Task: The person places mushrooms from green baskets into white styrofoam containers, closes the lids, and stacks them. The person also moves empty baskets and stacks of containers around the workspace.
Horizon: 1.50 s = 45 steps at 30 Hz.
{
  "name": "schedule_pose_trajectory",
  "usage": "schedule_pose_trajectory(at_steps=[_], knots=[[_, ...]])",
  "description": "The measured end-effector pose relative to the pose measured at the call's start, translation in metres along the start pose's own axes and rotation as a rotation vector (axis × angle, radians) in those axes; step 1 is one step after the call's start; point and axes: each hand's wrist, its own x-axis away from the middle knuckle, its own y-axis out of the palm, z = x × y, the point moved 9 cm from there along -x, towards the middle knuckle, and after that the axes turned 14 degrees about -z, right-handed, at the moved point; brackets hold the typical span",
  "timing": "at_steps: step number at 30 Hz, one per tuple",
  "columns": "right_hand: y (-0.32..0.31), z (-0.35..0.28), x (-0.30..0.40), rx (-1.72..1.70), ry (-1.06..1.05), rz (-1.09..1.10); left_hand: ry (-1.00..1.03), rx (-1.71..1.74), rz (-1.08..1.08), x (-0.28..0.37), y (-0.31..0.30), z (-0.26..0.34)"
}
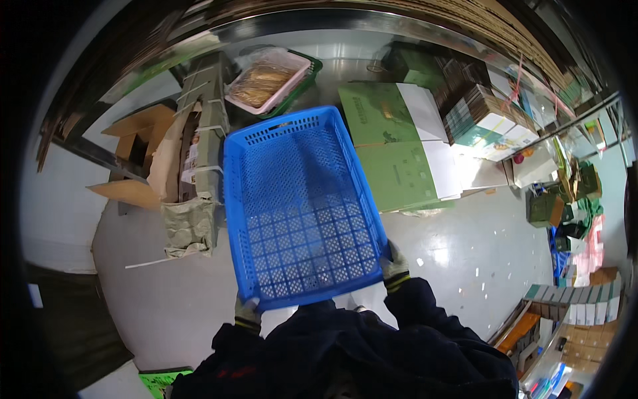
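A large blue plastic basket [309, 199] with a perforated bottom spans the middle of the head view, held in front of my body. Nothing lies inside it. My left hand [247, 310], in a pale work glove, grips the near left corner. The near right side is gripped by my right hand [396, 260], gloved alike with a dark and yellow striped cuff. Fingers of both hands are partly hidden by the basket's rim. Through the mesh at the near end the pale floor shows.
Flat green cardboard [389, 144] is stacked right of the basket. Beyond its far end, a pink tray [269, 82] holds a plastic-wrapped brown bundle. Strapped packs in grey-green wrapping [192, 224] and an open carton [134, 149] stand left. A metal shelf edge [319, 22] crosses the top.
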Motion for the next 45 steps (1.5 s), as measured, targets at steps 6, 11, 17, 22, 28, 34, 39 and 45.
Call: schedule_pose_trajectory(at_steps=[6,11,17,22,28,34,39,45], knots=[[-0.041,-0.054,0.055,-0.21,-0.112,0.071,0.143,-0.422,-0.122,0.019,0.065,0.045],[-0.165,-0.081,-0.003,0.198,-0.447,0.546,0.211,-0.614,-0.076,-0.135,0.145,0.019],[-0.202,-0.063,0.084,-0.129,-0.475,0.625,-0.044,-0.035,0.051,-0.236,0.243,-0.083],[-0.175,0.056,0.262,-0.425,0.265,0.759,0.061,-0.018,0.105,-0.232,0.242,-0.106],[-0.11,0.174,0.329,-0.788,0.614,0.733,-0.197,-0.154,0.11,-0.308,0.213,-0.044],[-0.114,0.057,0.138,-0.82,0.481,0.274,-0.36,0.014,-0.046,-0.242,0.201,0.091],[-0.036,-0.039,-0.079,-1.005,0.405,-0.083,-0.07,-0.298,-0.32,-0.286,0.171,0.234],[0.127,-0.06,-0.259,-0.878,-0.154,-0.164,-0.209,-0.514,-0.342,-0.46,0.085,0.377]])
